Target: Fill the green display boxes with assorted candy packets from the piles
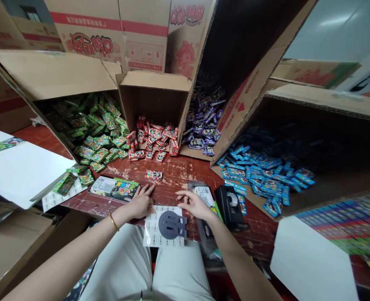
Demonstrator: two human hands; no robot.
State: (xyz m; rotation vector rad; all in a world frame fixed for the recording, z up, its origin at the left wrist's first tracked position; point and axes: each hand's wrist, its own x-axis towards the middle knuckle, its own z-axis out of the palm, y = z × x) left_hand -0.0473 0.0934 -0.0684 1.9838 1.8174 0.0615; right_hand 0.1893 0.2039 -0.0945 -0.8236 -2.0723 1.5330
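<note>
My left hand lies flat with fingers stretched out on the red table, at the top left edge of a white sticker sheet that carries a dark grey disc-shaped piece. My right hand hovers at the sheet's upper right corner, fingers loosely curled and apart, holding nothing I can make out. A single red packet lies just beyond my left hand. A flat printed pack sits to the left of that hand.
Tipped cardboard boxes spill small packets: green, red, purple, blue. A black tape dispenser stands right of my right hand. White sheets lie at the left, a white board at the lower right.
</note>
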